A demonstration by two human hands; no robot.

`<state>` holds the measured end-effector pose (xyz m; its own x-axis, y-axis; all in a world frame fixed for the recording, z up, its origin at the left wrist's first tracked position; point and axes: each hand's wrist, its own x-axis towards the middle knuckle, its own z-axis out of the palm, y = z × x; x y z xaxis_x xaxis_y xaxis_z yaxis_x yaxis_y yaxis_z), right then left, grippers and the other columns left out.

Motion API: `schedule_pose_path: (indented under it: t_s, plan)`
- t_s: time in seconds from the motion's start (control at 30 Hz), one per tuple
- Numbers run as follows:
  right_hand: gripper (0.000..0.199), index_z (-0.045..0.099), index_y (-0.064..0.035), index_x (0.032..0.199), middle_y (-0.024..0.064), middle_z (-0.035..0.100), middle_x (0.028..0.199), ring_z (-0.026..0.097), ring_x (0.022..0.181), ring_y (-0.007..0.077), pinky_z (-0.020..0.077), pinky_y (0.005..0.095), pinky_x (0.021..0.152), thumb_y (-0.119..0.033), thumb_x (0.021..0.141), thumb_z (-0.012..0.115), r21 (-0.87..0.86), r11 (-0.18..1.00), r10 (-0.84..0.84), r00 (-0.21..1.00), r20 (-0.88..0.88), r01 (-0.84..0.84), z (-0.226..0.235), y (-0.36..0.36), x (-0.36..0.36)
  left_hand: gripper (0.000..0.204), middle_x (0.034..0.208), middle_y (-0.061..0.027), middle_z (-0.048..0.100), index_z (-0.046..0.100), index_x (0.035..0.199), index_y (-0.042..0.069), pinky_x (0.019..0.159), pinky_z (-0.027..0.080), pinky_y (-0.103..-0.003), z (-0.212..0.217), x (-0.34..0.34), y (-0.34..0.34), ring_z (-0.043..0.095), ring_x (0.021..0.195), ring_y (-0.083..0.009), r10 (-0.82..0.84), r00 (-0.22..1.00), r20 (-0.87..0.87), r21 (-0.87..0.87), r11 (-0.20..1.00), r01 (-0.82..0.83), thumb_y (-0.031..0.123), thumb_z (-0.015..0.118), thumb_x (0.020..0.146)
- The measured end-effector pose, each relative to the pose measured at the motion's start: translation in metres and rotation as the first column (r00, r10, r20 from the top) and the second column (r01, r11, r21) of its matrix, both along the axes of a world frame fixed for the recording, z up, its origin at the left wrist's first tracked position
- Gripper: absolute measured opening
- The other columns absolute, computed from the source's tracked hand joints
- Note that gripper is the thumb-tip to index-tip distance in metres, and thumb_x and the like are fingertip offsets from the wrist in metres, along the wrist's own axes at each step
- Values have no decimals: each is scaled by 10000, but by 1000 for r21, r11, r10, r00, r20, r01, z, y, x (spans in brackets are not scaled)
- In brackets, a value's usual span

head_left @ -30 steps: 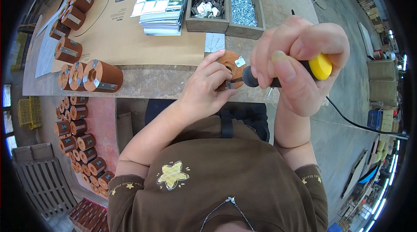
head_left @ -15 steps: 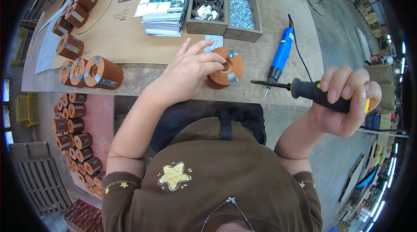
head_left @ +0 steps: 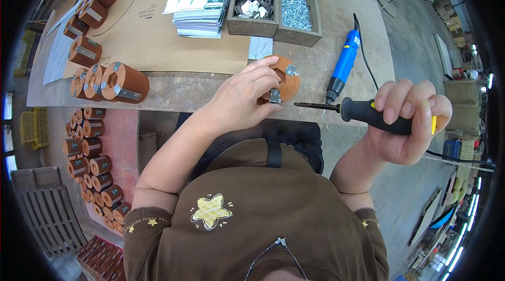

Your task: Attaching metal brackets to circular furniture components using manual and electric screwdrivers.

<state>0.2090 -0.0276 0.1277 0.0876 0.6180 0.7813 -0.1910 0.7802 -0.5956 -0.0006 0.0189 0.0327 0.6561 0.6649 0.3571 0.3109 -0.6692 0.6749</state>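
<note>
Near the table's front edge stands a short orange-brown cylinder with a hole in its middle and metal clips on its rim. My left hand grips it from the left, fingers across its top and thumb low by the front clip. In my right hand is a screwdriver with a black and yellow handle, held level. Its dark shaft points left, and the tip is a little right of the cylinder, apart from it. A blue electric screwdriver with a cord lies on the table beyond, held by neither hand.
Wooden boxes of dark clips and silvery screws stand at the back, beside a stack of green-and-white printed cards. More orange-brown cylinders line the table's left; several others sit lower on a reddish board.
The cylinder has turned clockwise, bringing one clip round to the front. My left hand has shifted right and wrapped closer round it. My right hand has moved the screwdriver slightly left.
</note>
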Motion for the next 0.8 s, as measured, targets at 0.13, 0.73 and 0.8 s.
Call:
schedule_pose_path:
  t_s: [0.13, 0.73, 0.8]
  plan:
    - [101, 374, -70, 938, 93, 449, 706, 464, 498, 151, 454, 310, 478, -54, 855, 429, -20, 1000, 12, 1000, -14, -12, 2, 7, -12, 319, 1003, -122, 552, 550, 923, -6, 948, 379, -396, -1, 1, 3, 392, 1217, -315, -39, 999, 8, -3, 999, 39, 27, 703, 645]
    - [58, 373, -58, 889, 89, 441, 722, 474, 528, 148, 452, 314, 500, -34, 838, 388, -35, 999, 7, 988, 156, -2, 0, 23, -34, 315, 1029, -149, 524, 551, 938, -31, 951, 383, -412, -6, -1, 0, 381, 1223, -340, -28, 998, 53, -4, 1000, 28, -56, 653, 641]
    - [59, 369, -64, 884, 84, 440, 716, 469, 514, 147, 448, 312, 493, -34, 835, 387, -48, 999, 17, 988, 152, -10, 0, 22, -35, 313, 1024, -144, 529, 555, 934, -27, 945, 388, -411, -6, -1, 0, 383, 1222, -337, -20, 998, 63, 1, 1000, 20, -58, 654, 639]
